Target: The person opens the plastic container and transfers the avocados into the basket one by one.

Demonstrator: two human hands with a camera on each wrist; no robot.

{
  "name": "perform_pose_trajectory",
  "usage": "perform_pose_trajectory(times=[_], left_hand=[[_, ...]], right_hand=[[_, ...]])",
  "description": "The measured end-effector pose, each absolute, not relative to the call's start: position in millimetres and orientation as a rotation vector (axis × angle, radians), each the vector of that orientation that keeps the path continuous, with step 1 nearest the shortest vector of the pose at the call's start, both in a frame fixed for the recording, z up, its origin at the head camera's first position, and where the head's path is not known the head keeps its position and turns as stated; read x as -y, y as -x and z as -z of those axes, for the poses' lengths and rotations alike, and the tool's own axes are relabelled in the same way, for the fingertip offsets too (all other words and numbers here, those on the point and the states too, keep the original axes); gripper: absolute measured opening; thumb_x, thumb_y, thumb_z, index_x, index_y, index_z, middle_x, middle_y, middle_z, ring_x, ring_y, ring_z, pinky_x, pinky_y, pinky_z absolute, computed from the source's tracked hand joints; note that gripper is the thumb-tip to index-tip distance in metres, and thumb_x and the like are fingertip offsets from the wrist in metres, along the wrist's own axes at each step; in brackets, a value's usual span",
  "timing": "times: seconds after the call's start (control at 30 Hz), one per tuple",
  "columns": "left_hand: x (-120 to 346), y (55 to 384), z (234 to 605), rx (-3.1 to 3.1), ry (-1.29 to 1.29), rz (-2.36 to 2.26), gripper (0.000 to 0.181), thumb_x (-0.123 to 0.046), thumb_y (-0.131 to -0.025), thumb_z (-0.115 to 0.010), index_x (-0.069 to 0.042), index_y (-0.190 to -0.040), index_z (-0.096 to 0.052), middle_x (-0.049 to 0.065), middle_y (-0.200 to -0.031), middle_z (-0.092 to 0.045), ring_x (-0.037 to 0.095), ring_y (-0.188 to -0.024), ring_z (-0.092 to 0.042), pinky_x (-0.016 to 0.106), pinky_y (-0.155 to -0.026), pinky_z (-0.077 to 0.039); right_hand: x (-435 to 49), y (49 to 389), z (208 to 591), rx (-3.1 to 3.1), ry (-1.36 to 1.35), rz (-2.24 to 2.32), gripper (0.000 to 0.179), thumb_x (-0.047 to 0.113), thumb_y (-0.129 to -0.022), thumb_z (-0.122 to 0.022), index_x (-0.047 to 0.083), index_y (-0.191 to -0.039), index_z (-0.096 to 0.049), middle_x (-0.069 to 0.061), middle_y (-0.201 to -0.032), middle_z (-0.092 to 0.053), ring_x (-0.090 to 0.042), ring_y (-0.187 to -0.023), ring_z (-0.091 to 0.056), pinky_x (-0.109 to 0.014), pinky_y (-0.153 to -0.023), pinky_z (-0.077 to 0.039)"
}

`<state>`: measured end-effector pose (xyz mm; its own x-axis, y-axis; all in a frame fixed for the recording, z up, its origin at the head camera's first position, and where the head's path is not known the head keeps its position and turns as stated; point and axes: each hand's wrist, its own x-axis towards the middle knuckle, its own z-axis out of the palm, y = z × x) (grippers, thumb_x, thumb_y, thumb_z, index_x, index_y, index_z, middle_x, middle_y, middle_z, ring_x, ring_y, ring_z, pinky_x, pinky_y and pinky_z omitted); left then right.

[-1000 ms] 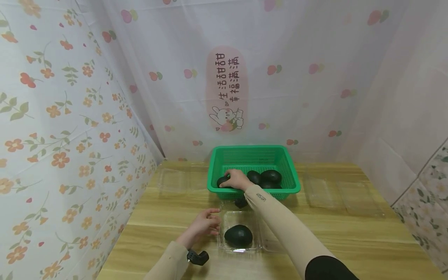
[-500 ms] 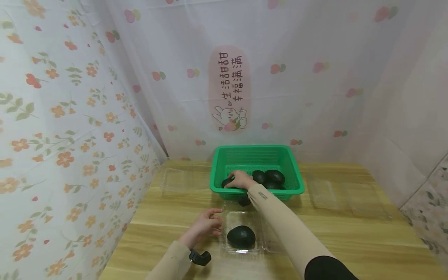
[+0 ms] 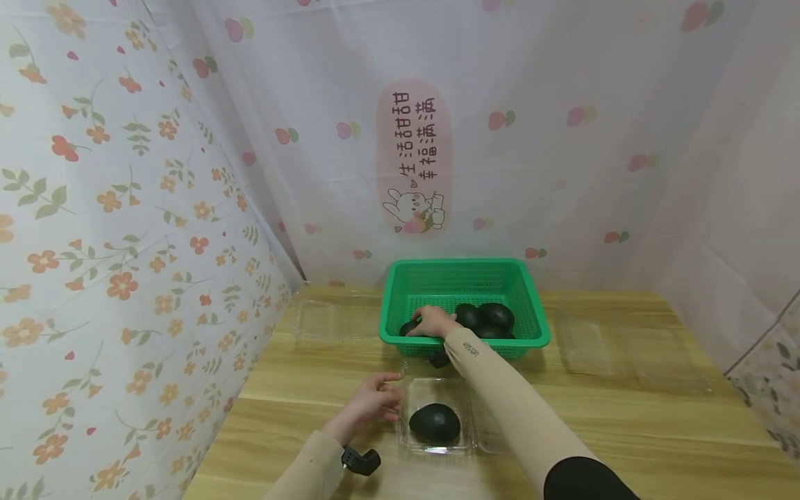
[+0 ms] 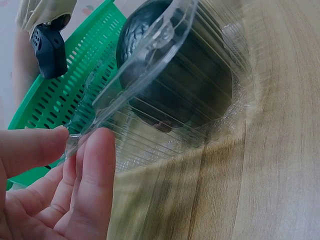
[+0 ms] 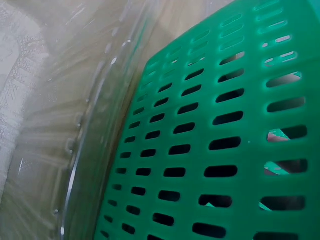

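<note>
A dark green avocado [image 3: 435, 424] lies in a clear plastic clamshell box [image 3: 431, 390] on the table. At the box's left side, my left hand [image 3: 373, 401] pinches its thin rim between thumb and fingers, as the left wrist view shows. Over the front wall of a green slotted basket [image 3: 464, 264] reaches my right hand [image 3: 435, 321], its fingers curled round an avocado [image 3: 408, 328] at the left end. Several other avocados [image 3: 495, 317] sit in the right half. Only the basket's wall and clear plastic fill the right wrist view; the hand is hidden there.
Another clear plastic box [image 3: 321, 321] is at the back left of the wooden table [image 3: 294, 396]. More clear boxes [image 3: 587, 347] lie to the right of the basket. Behind the basket hangs a printed curtain [image 3: 350, 173].
The head view has turned slightly left, so everything appears shifted right. Both hands stay nearly where they were, the right one on the avocado in the basket, the left at the box.
</note>
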<state>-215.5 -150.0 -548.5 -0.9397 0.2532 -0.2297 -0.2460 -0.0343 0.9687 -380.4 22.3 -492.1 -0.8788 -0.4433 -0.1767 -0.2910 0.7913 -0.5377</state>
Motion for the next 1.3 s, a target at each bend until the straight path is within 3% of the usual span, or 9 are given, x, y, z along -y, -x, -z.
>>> perform_pose_trajectory(times=[1.03, 1.3], left_hand=[[148.6, 214.2, 547.6, -1.937, -0.006, -2.021, 0.047, 0.001, -0.093, -0.056, 0.012, -0.135, -0.038, 0.011, -0.094, -0.058, 0.014, -0.069, -0.059, 0.028, -0.058, -0.056], [149.1, 213.2, 546.4, -1.946, -0.003, -2.008, 0.048, 0.001, -0.093, -0.056, 0.012, -0.136, -0.038, 0.011, -0.095, -0.058, 0.014, -0.07, -0.059, 0.027, -0.059, -0.056]], right_hand=[[-25.7, 382.1, 491.1, -2.655, 0.594, 0.711, 0.048, 0.037, -0.085, -0.072, 0.016, -0.128, -0.063, -0.008, -0.135, -0.055, -0.035, -0.128, -0.045, -0.076, -0.101, -0.015], [-31.7, 381.9, 487.0, -2.629, 0.642, 0.769, 0.049, 0.034, -0.086, -0.072, 0.014, -0.13, -0.062, -0.01, -0.126, -0.061, -0.033, -0.12, -0.052, -0.076, -0.101, -0.017]])
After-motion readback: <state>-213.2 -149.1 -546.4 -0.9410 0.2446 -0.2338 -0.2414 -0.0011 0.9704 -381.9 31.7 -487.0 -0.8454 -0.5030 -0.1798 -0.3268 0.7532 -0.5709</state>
